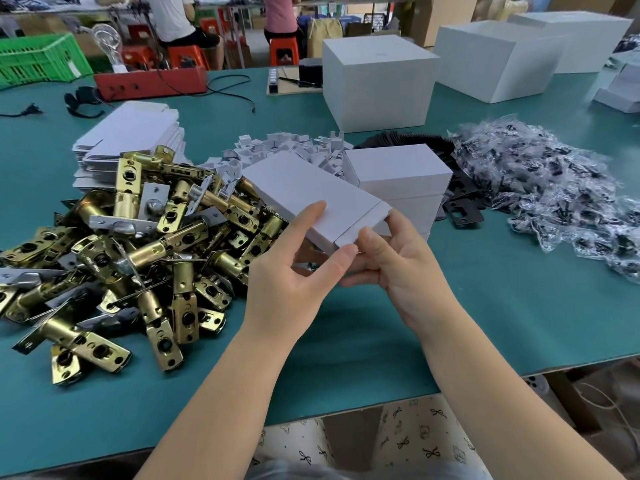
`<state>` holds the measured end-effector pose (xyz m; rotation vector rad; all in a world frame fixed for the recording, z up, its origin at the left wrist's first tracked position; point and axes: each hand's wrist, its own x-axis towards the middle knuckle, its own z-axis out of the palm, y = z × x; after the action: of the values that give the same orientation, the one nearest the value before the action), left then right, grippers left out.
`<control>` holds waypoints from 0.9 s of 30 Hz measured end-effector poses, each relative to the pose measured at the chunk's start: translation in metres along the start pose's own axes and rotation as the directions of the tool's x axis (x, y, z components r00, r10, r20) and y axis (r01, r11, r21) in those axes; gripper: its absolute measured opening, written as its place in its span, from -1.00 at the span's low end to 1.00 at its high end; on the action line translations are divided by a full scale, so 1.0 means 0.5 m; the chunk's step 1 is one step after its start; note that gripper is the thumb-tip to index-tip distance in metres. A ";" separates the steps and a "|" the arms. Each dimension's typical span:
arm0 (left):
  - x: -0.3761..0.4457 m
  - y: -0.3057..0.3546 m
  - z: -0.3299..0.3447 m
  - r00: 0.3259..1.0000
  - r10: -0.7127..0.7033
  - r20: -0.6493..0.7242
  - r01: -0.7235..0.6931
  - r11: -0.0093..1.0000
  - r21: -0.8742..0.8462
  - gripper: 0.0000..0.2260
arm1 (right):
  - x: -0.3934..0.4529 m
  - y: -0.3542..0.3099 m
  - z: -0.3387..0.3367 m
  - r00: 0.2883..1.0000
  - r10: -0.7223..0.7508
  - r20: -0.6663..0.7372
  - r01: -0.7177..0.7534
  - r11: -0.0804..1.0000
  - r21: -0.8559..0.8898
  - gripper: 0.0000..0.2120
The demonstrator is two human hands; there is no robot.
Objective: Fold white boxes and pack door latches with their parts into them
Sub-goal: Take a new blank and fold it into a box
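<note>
Both hands on the white box (304, 188), held above bench just right of latch pile (138, 244). Left hand (294, 268) clasps its side, right hand (391, 261) pinches end flap. Best: tuck flap square, w/o crushing corners.

Table surface (502, 306): teal-green felt-like mat. Small folded cardboard box (304, 188) in hand: plain white, unprinted. Stack of flat cardboard box blanks (131, 133): white. Pile of metal door latches (138, 244): brass-gold bodies, silver-grey plates. Heap of small plastic parts bags (554, 178): clear film, black contents. Flat metal strike plates (462, 211): black. Large cube cartons (377, 84): white. Plastic crate (38, 58): bright green. Long tray (149, 83): red. Stools (284, 50): orange-red. Lap fabric (415, 434): cream with small dark bow print.
</note>
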<state>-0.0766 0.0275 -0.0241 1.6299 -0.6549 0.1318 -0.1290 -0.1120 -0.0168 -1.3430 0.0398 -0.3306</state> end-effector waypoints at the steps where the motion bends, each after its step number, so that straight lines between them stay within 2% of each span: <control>1: 0.000 -0.001 0.000 1.000 0.002 -0.004 -0.002 1.000 -0.001 -0.63 | -0.001 0.000 0.001 1.000 -0.004 -0.009 0.004 1.000 -0.029 -0.54; 6: -0.001 0.000 0.001 1.000 0.004 0.014 -0.004 1.000 -0.006 -0.70 | -0.004 0.000 0.005 0.998 -0.026 -0.050 0.022 0.997 -0.075 -0.54; 10: 0.002 0.006 -0.002 0.998 -0.066 0.000 0.065 0.985 -0.157 -0.73 | -0.004 0.000 0.000 0.998 -0.039 -0.040 0.038 0.999 -0.030 -0.62; 12: 0.005 0.009 -0.004 0.998 -0.067 0.006 0.067 0.982 -0.177 -0.75 | -0.005 0.001 0.001 0.997 -0.057 -0.050 0.056 0.998 -0.023 -0.67; 21: 0.003 0.014 -0.004 0.994 -0.110 0.008 0.110 0.988 -0.109 -0.78 | -0.009 -0.005 0.010 0.990 -0.117 -0.080 0.106 0.987 -0.124 -0.72; 27: 0.005 0.011 -0.004 0.993 -0.120 0.006 0.120 0.983 -0.141 -0.71 | -0.012 -0.004 0.012 0.990 -0.130 -0.063 0.120 0.982 -0.148 -0.70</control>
<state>-0.0767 0.0283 -0.0176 1.5278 -0.5496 -0.0008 -0.1337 -0.1051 -0.0142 -1.4795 0.0402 -0.4899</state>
